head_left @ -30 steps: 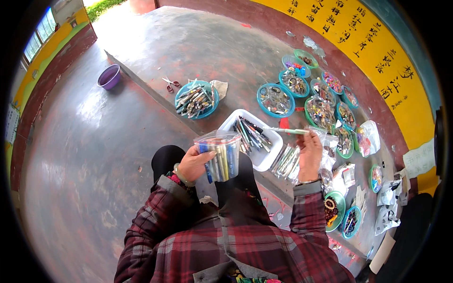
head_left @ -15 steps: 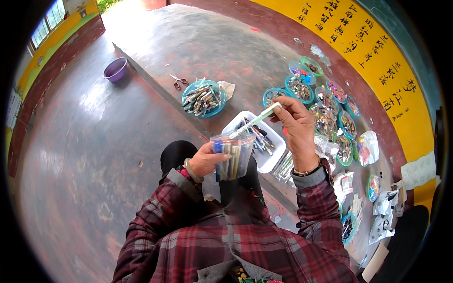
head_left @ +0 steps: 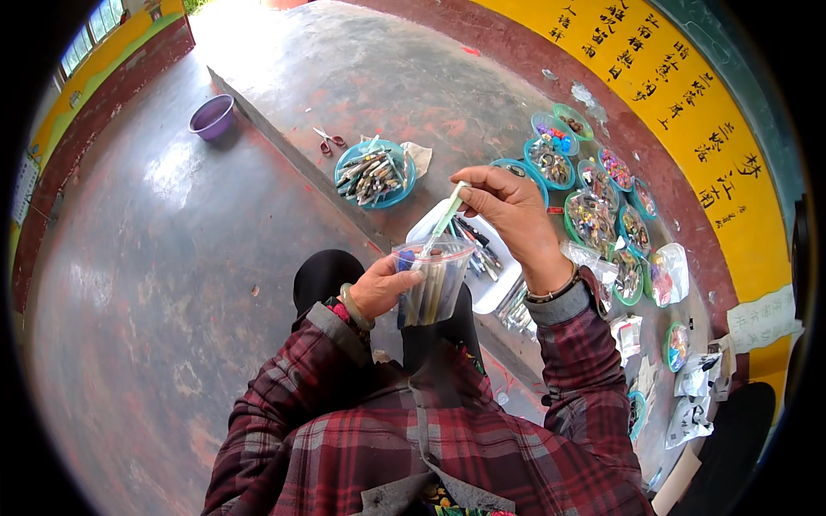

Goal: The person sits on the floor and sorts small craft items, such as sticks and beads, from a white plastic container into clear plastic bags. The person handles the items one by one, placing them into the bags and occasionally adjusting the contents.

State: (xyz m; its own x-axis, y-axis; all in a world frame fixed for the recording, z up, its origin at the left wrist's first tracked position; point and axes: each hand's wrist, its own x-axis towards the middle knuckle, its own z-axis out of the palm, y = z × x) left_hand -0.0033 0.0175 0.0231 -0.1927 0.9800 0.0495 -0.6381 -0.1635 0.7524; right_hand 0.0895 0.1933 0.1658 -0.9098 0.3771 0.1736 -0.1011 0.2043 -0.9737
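Observation:
My left hand [head_left: 379,291] grips a clear zip bag [head_left: 449,279] by its side, thumb across the front. Several pens, some blue and some pale, stand upright inside the bag. Between the thumb and fingers of my right hand [head_left: 520,219] is a pale green and clear pen [head_left: 448,212], slanting down with its lower end at the bag's mouth. Partly hidden behind the bag and right hand, a white tray [head_left: 492,303] holds more pens.
Ahead stands a blue basket [head_left: 402,198] heaped with pens, beside red-handled scissors [head_left: 327,142]. A purple basin [head_left: 212,118] sits at the far left. Several bowls of small items [head_left: 592,217] crowd the right, near white plastic packets [head_left: 691,419]. A floor ledge [head_left: 284,155] runs diagonally.
My right hand has moved left, bringing the pen to a steeper slant and its lower end into the bag's opening. The left hand still holds the bag.

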